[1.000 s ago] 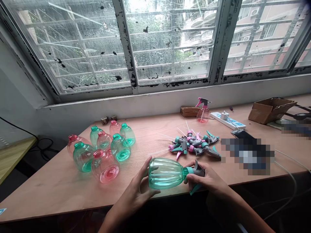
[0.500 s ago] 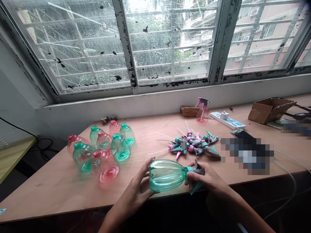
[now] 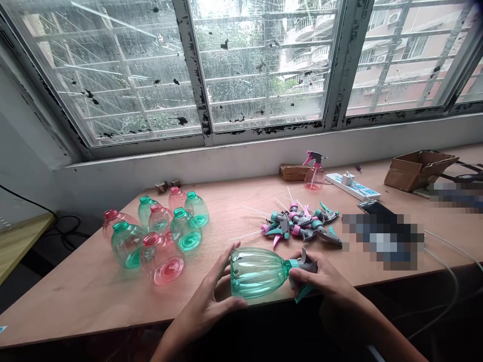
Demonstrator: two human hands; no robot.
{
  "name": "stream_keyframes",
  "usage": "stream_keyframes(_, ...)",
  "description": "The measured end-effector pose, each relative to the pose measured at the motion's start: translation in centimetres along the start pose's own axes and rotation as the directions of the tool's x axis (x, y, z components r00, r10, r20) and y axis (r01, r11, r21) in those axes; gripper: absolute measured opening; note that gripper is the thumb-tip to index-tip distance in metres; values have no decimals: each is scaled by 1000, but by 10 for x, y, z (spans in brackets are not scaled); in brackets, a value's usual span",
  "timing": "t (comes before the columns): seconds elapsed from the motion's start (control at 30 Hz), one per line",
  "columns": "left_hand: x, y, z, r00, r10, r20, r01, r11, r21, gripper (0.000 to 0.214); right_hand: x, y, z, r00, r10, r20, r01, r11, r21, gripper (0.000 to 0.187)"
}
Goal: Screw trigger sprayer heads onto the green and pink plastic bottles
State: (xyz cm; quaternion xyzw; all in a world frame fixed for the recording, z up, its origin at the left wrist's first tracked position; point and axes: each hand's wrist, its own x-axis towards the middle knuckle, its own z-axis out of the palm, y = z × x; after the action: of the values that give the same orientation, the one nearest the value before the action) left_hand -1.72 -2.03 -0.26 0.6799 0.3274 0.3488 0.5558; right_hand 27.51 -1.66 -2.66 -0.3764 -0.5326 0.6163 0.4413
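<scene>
I hold a clear green bottle on its side above the near edge of the wooden table. My left hand cups the bottle's base, fingers curled round it. My right hand grips the grey and green spray trigger head seated on the bottle's neck. A cluster of several open green and pink bottles stands to the left. A pile of loose spray heads with white dip tubes lies just beyond my right hand.
A finished pink spray bottle stands at the back near a white power strip and a small brown box. A cardboard box sits at the far right. Windows run along the wall behind.
The green bottle has turned slightly in my hands and my left fingers have shifted on its base. My right hand stays on the trigger head.
</scene>
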Motion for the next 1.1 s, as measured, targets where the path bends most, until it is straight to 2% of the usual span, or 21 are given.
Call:
stream_keyframes(0.17,-4,3,0,1000,3,30,-5,997,73,89,1,7,-4,999,-27,18,29,996,-84,36)
stream_keyframes(0.23,-5,3,-1,999,11,44,-13,999,48,87,1,9,-6,999,-32,40,35,995,-95,36)
stream_keyframes(0.33,-5,2,-1,999,24,40,-23,999,-29,80,1,9,-7,998,-29,57,33,996,-85,36)
stream_keyframes(0.4,-4,1,-1,999,31,22,-30,998,-48,84,1,9,-7,999,-32,42,35,997,-71,37)
stream_keyframes(0.53,0,1,1,1000,5,29,-6,1000,24,94,2,7,-5,999,-47,19,47,999,-4,37)
stream_keyframes(0.7,1,-2,2,1000,28,8,-28,997,77,79,3,7,-5,998,-55,21,54,997,48,36)
stream_keyframes(0.83,-2,-1,1,999,30,21,-32,989,146,93,3,8,-5,999,-28,21,27,998,61,38)
stream_keyframes(0.97,-3,1,0,999,38,-4,-37,990,137,86,3,7,-4,1000,-25,16,24,999,42,37)
stream_keyframes(1.1,-2,1,1,1000,-2,17,0,992,126,87,2,5,-3,1000,-22,2,22,999,46,37)
